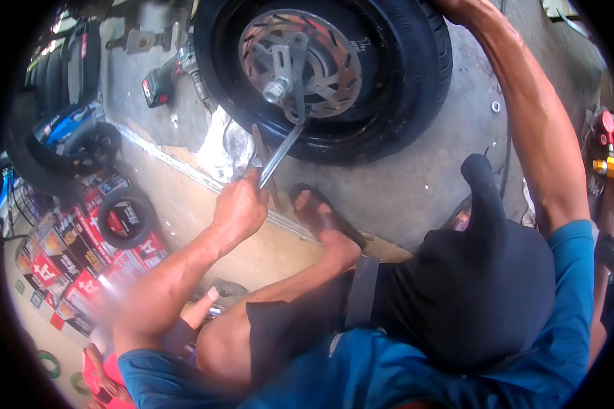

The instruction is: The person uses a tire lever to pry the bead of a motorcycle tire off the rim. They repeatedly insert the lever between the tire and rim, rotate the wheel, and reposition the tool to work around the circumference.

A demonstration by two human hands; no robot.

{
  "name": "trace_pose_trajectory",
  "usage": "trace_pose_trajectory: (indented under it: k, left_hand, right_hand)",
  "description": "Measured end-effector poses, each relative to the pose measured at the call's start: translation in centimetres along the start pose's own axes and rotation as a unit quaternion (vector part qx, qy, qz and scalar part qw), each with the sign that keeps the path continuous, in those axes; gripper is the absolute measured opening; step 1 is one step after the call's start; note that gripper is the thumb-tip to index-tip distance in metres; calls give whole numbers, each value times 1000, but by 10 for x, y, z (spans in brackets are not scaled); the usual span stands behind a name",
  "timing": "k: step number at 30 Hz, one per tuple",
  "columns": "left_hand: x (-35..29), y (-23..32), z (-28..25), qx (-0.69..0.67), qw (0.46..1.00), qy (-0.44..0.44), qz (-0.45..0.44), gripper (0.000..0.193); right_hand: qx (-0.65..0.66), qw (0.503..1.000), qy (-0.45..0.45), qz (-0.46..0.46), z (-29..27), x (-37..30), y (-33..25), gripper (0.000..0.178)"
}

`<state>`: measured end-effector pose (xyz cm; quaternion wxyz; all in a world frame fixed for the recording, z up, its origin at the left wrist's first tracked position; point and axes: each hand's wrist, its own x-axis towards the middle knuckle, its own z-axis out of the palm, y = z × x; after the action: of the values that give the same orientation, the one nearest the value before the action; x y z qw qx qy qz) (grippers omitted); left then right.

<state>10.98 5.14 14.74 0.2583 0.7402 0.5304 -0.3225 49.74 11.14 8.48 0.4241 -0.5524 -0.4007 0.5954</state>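
A black tire (416, 82) on a wheel stands in front of me, with a slotted brake disc (348, 75) at its middle. A large hex nut (274, 91) and metal bracket pieces sit over the axle. My left hand (242, 208) is closed round the lower end of a silver metal bar (281, 155), like a wrench handle. Its upper end meets the lower end of a metal arm in front of the disc. My right hand (455, 9) is at the tire's upper right edge. Its fingers are hidden by the tire and the picture's edge.
A cordless power tool (158, 87) lies left of the wheel, near crumpled silvery wrapping (224, 144). A loose nut (496, 106) is on the floor to the right. Stacked boxes (82, 259), a loose tire (126, 217) and another person's pink clothing (95, 375) are at the left.
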Motion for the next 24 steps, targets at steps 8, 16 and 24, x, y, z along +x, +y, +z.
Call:
trace_pose_trajectory:
  k: [8, 16, 24]
  left_hand:
    - [-17, -26, 87, -91, 992, 89, -20, 29]
    - [31, -38, 160, -108, 980, 164, -31, 24]
    - [54, -32, 140, -3, 1000, 14, -2, 29]
  right_hand:
    - [93, 991, 21, 90, -1, 9, 3, 44]
    - [66, 991, 41, 105, 4, 15, 9, 55]
    - [57, 992, 44, 104, 2, 22, 9, 51]
